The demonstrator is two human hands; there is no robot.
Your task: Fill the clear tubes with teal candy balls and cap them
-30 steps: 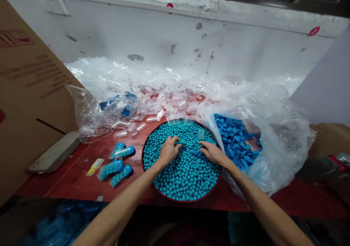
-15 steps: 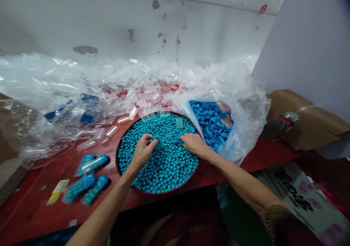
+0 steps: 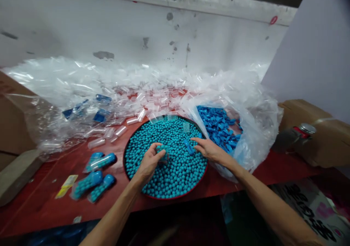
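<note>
A round tray [image 3: 175,191] full of small teal balls sits on the red table. Over its middle, my left hand [image 3: 151,161] is closed around a clear tube [image 3: 163,154] with teal balls in it. My right hand [image 3: 209,150] is above the tray's right side, thumb and fingers apart. Just left of its fingertips is a blue cap [image 3: 188,147], lying on or just above the balls; a gap shows between them. To the right, a plastic bag [image 3: 253,153] lies open with many blue caps [image 3: 216,125] in it.
Filled tubes with blue caps [image 3: 102,162] lie left of the tray, near a yellow label [image 3: 67,186]. Clear tubes [image 3: 120,131] and plastic film spread along the wall. A bottle [image 3: 290,138] and brown package [image 3: 303,114] stand at right.
The view has shifted, so the scene sits lower and further right. My right hand's fingers have opened away from the blue cap. My left hand still holds the tube.
</note>
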